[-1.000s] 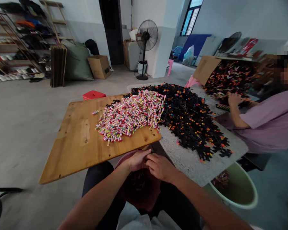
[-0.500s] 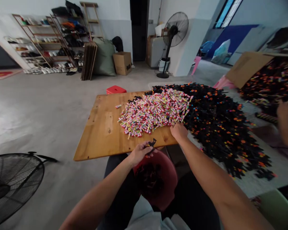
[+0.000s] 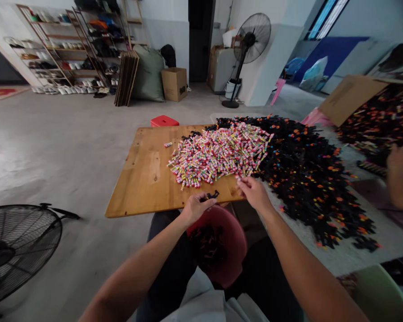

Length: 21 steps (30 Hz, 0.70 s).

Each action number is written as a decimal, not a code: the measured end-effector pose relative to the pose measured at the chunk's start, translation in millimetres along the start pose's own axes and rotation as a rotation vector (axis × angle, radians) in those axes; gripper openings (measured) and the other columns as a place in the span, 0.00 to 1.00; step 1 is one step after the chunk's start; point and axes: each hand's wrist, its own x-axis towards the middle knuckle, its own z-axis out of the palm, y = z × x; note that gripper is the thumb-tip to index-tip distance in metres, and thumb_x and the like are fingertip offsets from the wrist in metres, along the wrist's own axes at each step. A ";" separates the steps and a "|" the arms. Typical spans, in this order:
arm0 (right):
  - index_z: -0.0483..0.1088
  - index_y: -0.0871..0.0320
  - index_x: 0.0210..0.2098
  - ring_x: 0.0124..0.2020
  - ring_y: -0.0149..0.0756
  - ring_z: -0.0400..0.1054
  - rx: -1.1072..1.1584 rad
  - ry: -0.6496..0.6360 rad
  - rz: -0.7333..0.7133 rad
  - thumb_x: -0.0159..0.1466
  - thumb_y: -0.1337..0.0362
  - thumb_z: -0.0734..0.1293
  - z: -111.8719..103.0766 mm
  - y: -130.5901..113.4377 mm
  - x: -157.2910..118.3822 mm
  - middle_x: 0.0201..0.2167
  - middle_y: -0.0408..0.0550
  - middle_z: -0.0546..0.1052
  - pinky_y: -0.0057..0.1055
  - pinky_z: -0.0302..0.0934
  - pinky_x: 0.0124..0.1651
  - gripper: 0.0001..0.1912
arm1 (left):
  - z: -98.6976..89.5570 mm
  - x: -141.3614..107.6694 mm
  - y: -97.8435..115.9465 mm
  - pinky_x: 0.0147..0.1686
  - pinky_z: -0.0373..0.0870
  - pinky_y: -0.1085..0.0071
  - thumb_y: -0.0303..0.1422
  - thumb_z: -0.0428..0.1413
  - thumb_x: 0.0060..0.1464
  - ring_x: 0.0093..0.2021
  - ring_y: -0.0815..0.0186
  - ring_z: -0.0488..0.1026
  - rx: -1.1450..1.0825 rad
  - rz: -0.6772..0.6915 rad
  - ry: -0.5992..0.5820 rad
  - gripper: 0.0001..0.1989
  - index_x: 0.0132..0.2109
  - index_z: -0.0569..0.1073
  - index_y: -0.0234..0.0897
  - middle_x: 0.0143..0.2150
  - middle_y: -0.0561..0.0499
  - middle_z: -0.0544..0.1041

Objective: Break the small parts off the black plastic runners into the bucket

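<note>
Black piece (image 3: 212, 195) in closed left hand (image 3: 196, 207)

In the left fingers (image 3: 206, 205), the black piece (image 3: 212, 195) looks like matt plastic. Below them, the bucket (image 3: 234, 237) is smooth plastic with a dull sheen. Ahead, the board (image 3: 130, 179) is faintly glossy wood. Beyond the right fingers (image 3: 247, 184), the tubes (image 3: 218, 152) look shiny; rightward, the tabletop (image 3: 342, 260) seems matt.

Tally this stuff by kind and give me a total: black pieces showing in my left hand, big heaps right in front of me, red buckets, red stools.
Black piece in left hand: 1
Heaps: 2, pink tubes and black pieces
Red bucket: 1
Red stool: 1
Total: 5
</note>
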 end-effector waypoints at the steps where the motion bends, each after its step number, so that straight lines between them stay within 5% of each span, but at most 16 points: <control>1: 0.75 0.58 0.50 0.28 0.35 0.72 0.168 -0.089 -0.021 0.68 0.47 0.66 3.2 -3.4 -13.7 0.35 0.49 0.81 0.29 0.67 0.31 0.22 | 0.9 0.0 2.9 0.34 0.68 0.72 0.47 0.66 0.54 0.30 0.68 0.73 0.015 0.032 -0.013 0.21 0.44 0.81 0.32 0.32 0.52 0.80; 4: 0.75 0.56 0.54 0.27 0.34 0.71 0.397 -0.244 -0.026 0.65 0.45 0.71 10.8 -14.4 -49.4 0.34 0.47 0.81 0.29 0.67 0.29 0.26 | 4.8 -0.4 12.0 0.44 0.74 0.67 0.45 0.66 0.55 0.42 0.62 0.79 -0.028 0.133 -0.121 0.29 0.59 0.78 0.33 0.47 0.45 0.84; 6: 0.76 0.56 0.55 0.27 0.33 0.70 0.422 -0.263 -0.027 0.65 0.46 0.71 12.4 -20.5 -64.8 0.34 0.46 0.80 0.29 0.67 0.31 0.26 | 7.0 -1.5 17.3 0.46 0.75 0.66 0.45 0.66 0.56 0.45 0.60 0.80 -0.032 0.161 -0.200 0.28 0.59 0.78 0.33 0.51 0.42 0.83; 12: 0.79 0.58 0.53 0.26 0.33 0.67 0.417 -0.223 -0.057 0.68 0.47 0.69 4.9 -22.1 -75.0 0.27 0.43 0.76 0.30 0.66 0.32 0.24 | 6.5 -6.9 23.3 0.28 0.71 0.73 0.45 0.66 0.56 0.25 0.70 0.73 0.032 0.052 -0.262 0.30 0.60 0.78 0.32 0.42 0.44 0.84; 21: 0.81 0.57 0.52 0.26 0.35 0.69 0.195 -0.189 -0.134 0.69 0.49 0.67 -5.7 -27.0 -78.8 0.24 0.43 0.76 0.31 0.66 0.34 0.23 | 2.8 -7.9 22.3 0.27 0.68 0.75 0.42 0.64 0.58 0.24 0.73 0.70 0.112 0.091 -0.309 0.25 0.59 0.79 0.35 0.41 0.46 0.84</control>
